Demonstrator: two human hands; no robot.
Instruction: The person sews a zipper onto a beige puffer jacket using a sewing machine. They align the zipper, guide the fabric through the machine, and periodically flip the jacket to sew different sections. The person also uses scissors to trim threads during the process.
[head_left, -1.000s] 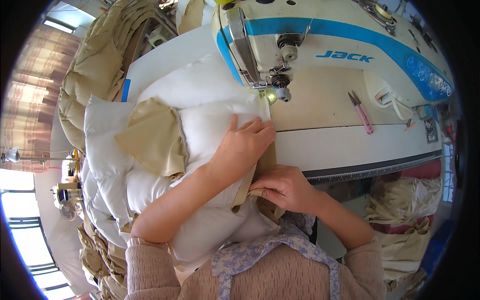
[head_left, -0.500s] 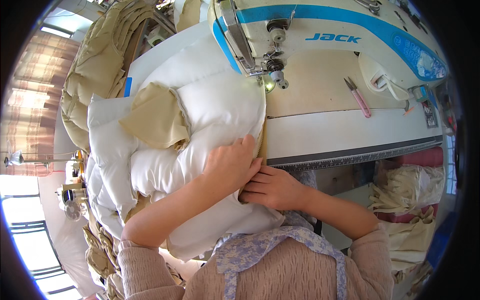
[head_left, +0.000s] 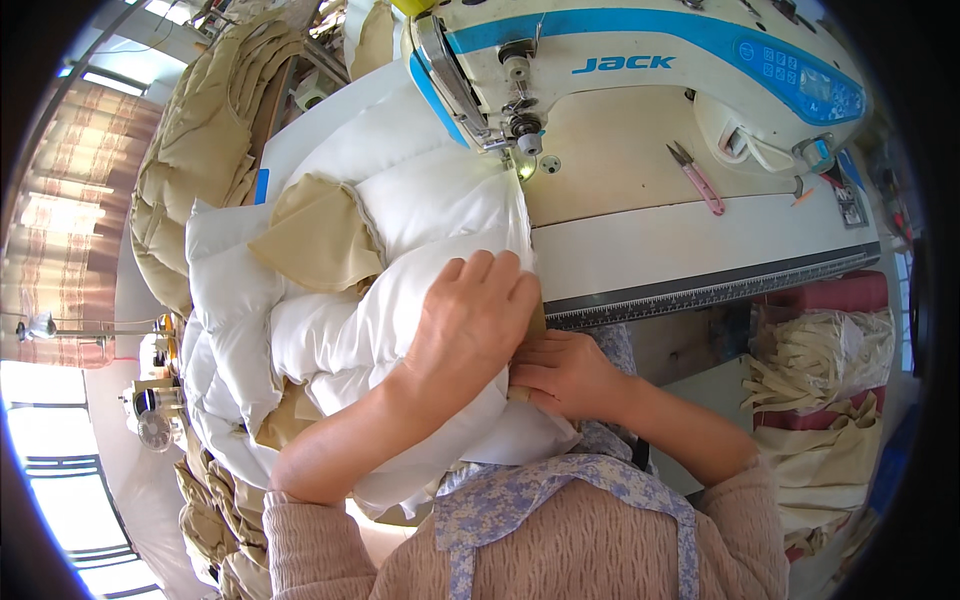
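Note:
A puffy white padded garment [head_left: 330, 335] with beige fabric pieces [head_left: 318, 232] is spread over the sewing table. Its right edge runs up to the needle area of a white and blue sewing machine [head_left: 640, 65]. Along that edge, my left hand [head_left: 475, 315] is closed on the garment, knuckles up and fingertips hidden. Just below and to the right, my right hand [head_left: 568, 375] pinches the same edge, where a strip of beige fabric [head_left: 538, 325] shows between the hands. A small light glows beside the machine's needle.
Pink-handled thread snips [head_left: 697, 180] lie on the table right of the needle. A ruler strip [head_left: 710, 287] follows the table's front edge. Beige padded pieces [head_left: 205, 150] are heaped at the far left. A plastic bag of cream strips [head_left: 825, 350] sits at the right.
My left hand has gone from extended fingers to a curled grip at the garment's edge. My right hand has shifted slightly right, still on the edge. The whole view has moved a little.

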